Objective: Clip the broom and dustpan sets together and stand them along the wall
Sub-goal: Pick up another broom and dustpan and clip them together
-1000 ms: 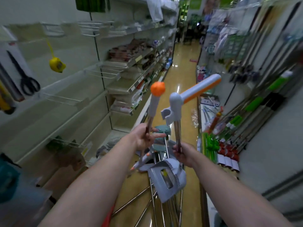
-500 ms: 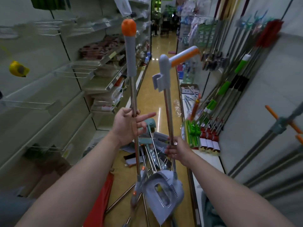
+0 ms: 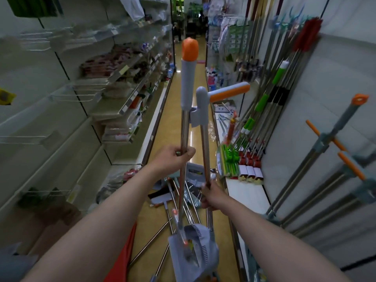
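Observation:
My left hand (image 3: 174, 159) grips the steel pole of a broom (image 3: 188, 82) with a grey grip and orange tip, held upright in the aisle. Around the pole of the grey dustpan (image 3: 193, 251) my right hand (image 3: 210, 197) is curled lower down. The dustpan's grey-and-orange T-handle (image 3: 227, 94) points right, and its grey clip (image 3: 195, 117) sits against the broom pole just below the grip. The broom's lower end reaches into the dustpan scoop. Assembled sets (image 3: 333, 151) with orange handles lean on the right wall.
Several loose brooms and dustpans (image 3: 179, 192) lie on the yellow floor ahead. Store shelves (image 3: 114, 94) run down the left. Mops and brushes (image 3: 270, 98) hang on the right above a low white ledge (image 3: 248, 192). A red object (image 3: 122, 259) lies near my left arm.
The broom pole has swung right to meet the dustpan's clip. My left hand's fingers, spread before, now close round the pole. The broom's top has dropped lower.

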`<state>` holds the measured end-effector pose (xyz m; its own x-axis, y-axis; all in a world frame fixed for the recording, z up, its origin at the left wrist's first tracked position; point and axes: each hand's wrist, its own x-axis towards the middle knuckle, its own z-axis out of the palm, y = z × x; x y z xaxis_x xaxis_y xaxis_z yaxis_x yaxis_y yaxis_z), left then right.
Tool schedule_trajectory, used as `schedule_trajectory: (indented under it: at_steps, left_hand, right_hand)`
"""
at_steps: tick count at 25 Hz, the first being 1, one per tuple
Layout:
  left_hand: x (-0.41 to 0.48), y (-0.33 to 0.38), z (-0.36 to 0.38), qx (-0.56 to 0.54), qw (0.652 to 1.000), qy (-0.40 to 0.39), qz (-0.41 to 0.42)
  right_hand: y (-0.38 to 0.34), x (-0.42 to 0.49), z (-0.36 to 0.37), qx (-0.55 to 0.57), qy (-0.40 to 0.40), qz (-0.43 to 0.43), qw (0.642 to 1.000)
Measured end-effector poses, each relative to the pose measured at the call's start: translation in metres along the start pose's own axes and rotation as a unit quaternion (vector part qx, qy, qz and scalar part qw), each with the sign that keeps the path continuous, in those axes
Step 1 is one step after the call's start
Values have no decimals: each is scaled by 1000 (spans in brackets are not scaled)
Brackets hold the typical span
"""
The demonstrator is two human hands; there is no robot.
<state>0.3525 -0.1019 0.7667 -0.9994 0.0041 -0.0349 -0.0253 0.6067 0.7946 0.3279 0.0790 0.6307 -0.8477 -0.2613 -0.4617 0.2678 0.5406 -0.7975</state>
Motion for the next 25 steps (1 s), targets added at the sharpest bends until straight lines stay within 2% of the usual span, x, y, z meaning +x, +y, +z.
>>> schedule_trajectory:
  at_steps: [1,3,6,9,11,15,19,25]
  left_hand:
    - [1,4,-3,24,999,0,23]
    - [3,11,-9,1,998,-22,57]
    - [7,14,-11,-173,977,-63,110]
    - [12,25,-13,-345,925,-93,129]
    - [16,33,-11,-366,913,-118,136]
    - [28,38,-2,-358,911,-148,140]
    - [37,57,-7,-336,920,-161,123]
    - [45,68,-7,-365,900,-187,148]
  right_hand:
    - [-1,-1,0,-5,4,-4,1000]
    - [-6,-2,-1,-22,16,-23,999]
    - [-18,-6,-5,-39,38,-40,998]
    - [-26,-7,-6,-44,45,-28,998]
    - [-27,-8,-4,-58,56,-29,996]
    - [-27,-15,0,-75,103,-32,991]
    - [-32,-20,-1,20,94,12,995]
    - [-34,-20,-5,24,107,0,994]
